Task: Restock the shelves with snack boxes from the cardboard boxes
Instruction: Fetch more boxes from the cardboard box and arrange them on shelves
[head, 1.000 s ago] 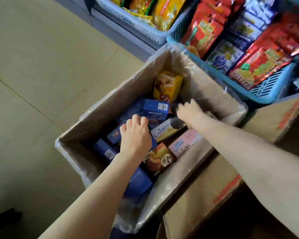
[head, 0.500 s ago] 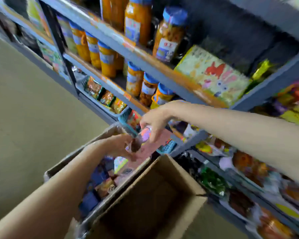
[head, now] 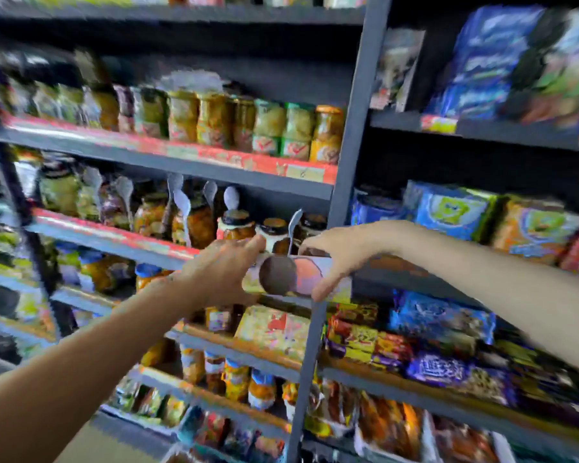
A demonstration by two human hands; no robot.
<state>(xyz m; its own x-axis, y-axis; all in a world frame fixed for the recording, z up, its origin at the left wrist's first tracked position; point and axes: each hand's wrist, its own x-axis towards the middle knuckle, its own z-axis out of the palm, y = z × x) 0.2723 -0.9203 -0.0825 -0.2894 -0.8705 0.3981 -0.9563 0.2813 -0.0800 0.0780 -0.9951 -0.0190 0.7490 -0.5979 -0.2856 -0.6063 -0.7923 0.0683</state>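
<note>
A long pale snack box (head: 291,275) with a dark round picture on its side is held level in front of the shelves. My right hand (head: 331,259) grips its right part, thumb under and fingers over the top. My left hand (head: 221,272) holds its left end, fingers stretched along it. The box hangs before a dark upright post (head: 346,182), at the height of the jar shelf (head: 114,237). The view is blurred.
Left of the post, shelves carry rows of jars (head: 248,128), some with plastic spoons (head: 231,197). Right of it stand blue and orange snack packs (head: 455,212) and wrapped bars (head: 365,342). A flat yellow box (head: 274,325) sits below the hands.
The view swung up from the cardboard box on the floor to the shelves. Both hands lifted the pale snack box out of the carton and raised it to shelf height.
</note>
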